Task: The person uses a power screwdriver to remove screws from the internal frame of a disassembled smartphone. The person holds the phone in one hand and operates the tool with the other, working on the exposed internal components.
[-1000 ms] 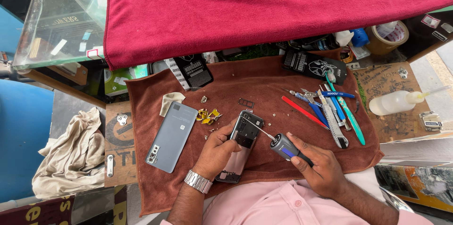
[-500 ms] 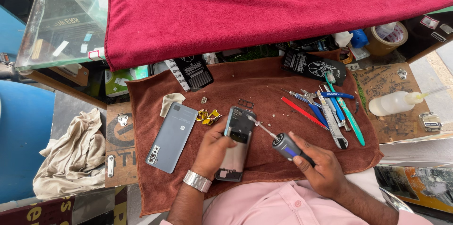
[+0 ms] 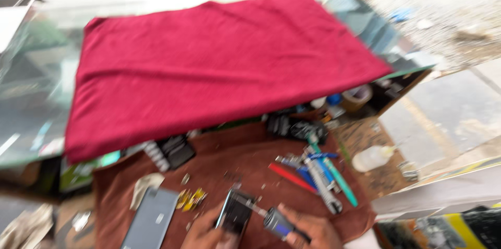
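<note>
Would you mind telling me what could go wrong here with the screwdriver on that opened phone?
1. The screwdriver tip in the right hand could slip and scratch the opened phone.
2. The small loose parts lie unsecured on the brown cloth and might roll off or get lost.
3. The left hand grips only the phone's lower end, so it may shift.

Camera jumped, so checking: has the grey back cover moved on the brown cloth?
No. The grey back cover lies left of the yellow bits, as before; only the view tilted.
</note>
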